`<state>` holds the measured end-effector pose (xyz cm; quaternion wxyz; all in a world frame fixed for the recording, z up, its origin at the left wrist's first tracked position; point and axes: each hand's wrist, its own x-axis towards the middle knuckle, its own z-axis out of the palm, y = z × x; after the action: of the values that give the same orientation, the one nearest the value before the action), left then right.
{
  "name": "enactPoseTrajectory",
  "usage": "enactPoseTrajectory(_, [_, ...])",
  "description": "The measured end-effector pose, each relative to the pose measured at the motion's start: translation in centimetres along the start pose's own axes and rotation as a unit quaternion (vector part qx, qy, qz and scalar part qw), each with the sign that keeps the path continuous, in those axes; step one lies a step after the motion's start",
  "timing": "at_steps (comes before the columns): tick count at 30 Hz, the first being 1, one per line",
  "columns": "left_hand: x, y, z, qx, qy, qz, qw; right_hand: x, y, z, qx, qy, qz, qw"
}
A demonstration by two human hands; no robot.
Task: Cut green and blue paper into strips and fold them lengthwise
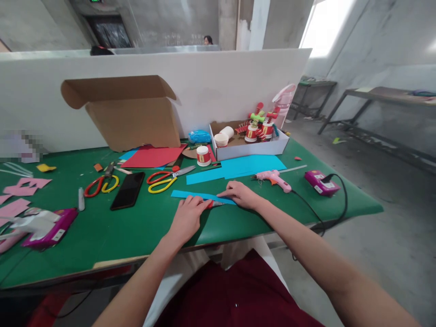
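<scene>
A narrow blue paper strip (185, 194) lies across the front of the green table, its middle lifted in a low fold. My left hand (189, 215) has its fingers closed and pressed down at the strip's near edge. Under and beside those fingertips is a slim red and silver pen-like tool (215, 204), partly hidden. My right hand (242, 195) is bent over the strip's right end, thumb and fingertips pinching it against the table. Just beyond lie wider blue paper sheets (252, 165). A pink glue gun (274, 178) rests to the right of my right hand.
Left of the strip lie scissors (166, 179), a black phone (127, 190) and pliers (102, 181). A paper cup (203, 156) stands near an open box (252, 147) of craft pieces. Purple power strips (322, 183) sit at both sides; a cord hangs off the front edge.
</scene>
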<state>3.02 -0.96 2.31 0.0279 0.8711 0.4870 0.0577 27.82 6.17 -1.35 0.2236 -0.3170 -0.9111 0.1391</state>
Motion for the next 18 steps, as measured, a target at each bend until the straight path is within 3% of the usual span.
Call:
enactPoseTrajectory(8, [-0.3, 0.0, -0.1, 0.002, 0.008, 0.006, 1.0, 0.0, 0.0, 0.1, 0.002, 0.003, 0.002, 1.0])
enactPoseTrajectory(14, [-1.3, -5.0, -2.4, -0.055, 0.013, 0.033, 0.998, -0.1, -0.1, -0.1, 0.01, 0.0, 0.007, 1.0])
enactPoseTrajectory(18, [-1.4, -7.6, -3.5, -0.066, 0.078, -0.008, 0.995, -0.1, -0.1, 0.0, 0.015, 0.005, 0.009, 1.0])
